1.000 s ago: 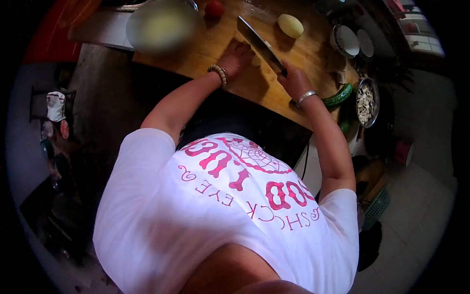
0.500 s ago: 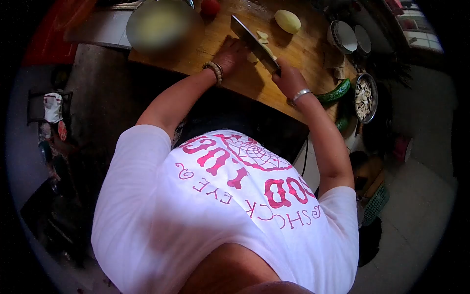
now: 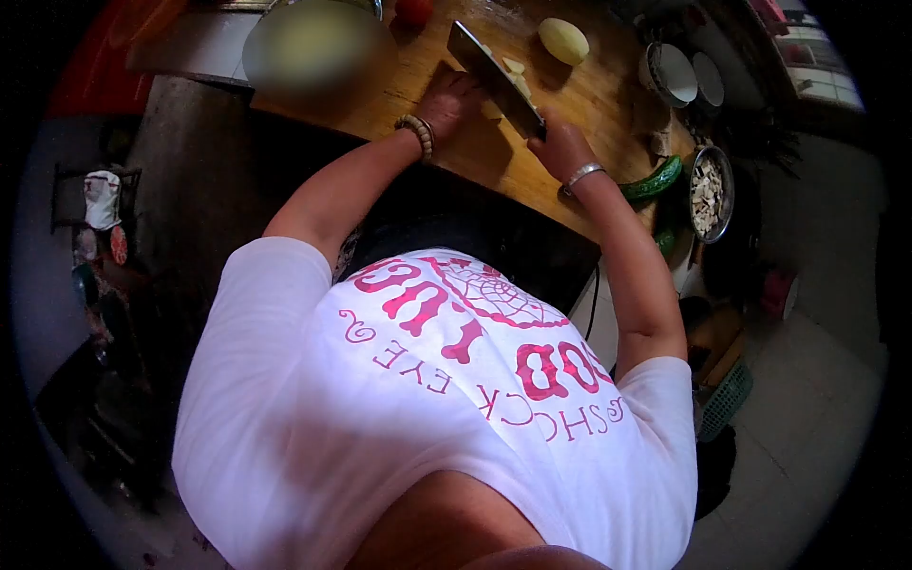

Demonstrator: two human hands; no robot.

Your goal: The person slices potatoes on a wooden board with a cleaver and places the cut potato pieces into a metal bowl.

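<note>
My right hand (image 3: 562, 147) grips the handle of a cleaver (image 3: 486, 68), its broad blade slanting up and left over the wooden board. Close against the near side of the blade, my left hand (image 3: 452, 101) is bent down on a pale piece of potato, mostly hidden by the fingers and blade. On the far side of the blade lie several pale potato slices (image 3: 515, 67). A whole peeled potato (image 3: 563, 41) rests farther back on the board (image 3: 608, 104).
A bowl (image 3: 370, 8) with blurred pale contents stands at the left, near a red tomato (image 3: 413, 11). Green cucumbers (image 3: 654, 179) lie by my right wrist. Beyond are a metal bowl of chopped pieces (image 3: 708, 195) and white bowls (image 3: 673, 74).
The cleaver and my right hand have shifted very slightly, with the blade still beside my left hand. The whole view has moved a little; the other things lie as before.
</note>
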